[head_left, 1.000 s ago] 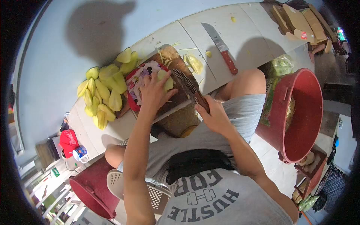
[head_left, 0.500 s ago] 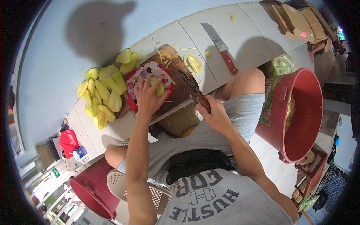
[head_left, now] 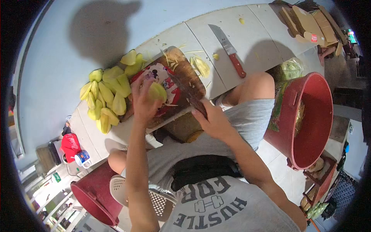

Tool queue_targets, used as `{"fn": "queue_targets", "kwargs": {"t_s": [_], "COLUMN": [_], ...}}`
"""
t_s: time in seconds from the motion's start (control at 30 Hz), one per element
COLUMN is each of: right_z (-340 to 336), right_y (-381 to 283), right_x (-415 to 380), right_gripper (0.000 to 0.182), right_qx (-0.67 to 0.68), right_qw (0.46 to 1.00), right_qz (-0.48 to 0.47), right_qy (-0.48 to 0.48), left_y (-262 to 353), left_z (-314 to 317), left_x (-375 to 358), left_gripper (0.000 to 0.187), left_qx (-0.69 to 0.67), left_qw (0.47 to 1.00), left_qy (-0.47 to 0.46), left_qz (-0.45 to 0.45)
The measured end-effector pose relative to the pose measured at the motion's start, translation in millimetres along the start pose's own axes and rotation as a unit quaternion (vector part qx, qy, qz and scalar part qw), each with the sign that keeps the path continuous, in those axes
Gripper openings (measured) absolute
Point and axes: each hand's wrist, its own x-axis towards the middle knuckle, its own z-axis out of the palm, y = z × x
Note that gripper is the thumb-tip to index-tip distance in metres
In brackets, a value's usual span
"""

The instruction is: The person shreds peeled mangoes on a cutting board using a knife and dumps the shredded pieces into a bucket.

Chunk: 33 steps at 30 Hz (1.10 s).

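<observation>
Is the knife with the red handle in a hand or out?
Out: the red-handled knife lies on white tiles; the right hand grips a different tool, the left hand holds a green piece.

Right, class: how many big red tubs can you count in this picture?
2. One red tub is on the person's right; the other red tub is on the person's left, partly behind the perforated chair. Others may be hidden.

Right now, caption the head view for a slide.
Left hand holds pale green fruit over red patterned cloth; right hand grips long brown-handled tool.
</observation>
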Motion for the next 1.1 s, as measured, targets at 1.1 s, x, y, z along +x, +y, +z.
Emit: {"fn": "queue_targets", "kwargs": {"t_s": [1.1], "right_z": [48.9], "right_y": [-31.3], "right_x": [56.0], "right_gripper": [0.032], "right_qx": [-0.222], "right_qw": [0.968], "right_qz": [-0.102], "right_qy": [-0.065], "left_y": [11.1], "left_z": [-12.7], "left_x": [-11.5], "left_gripper": [0.044], "left_qx": [0.191], "left_qw": [0.946], "left_qy": [-0.249], "left_qz": [-0.086]}}
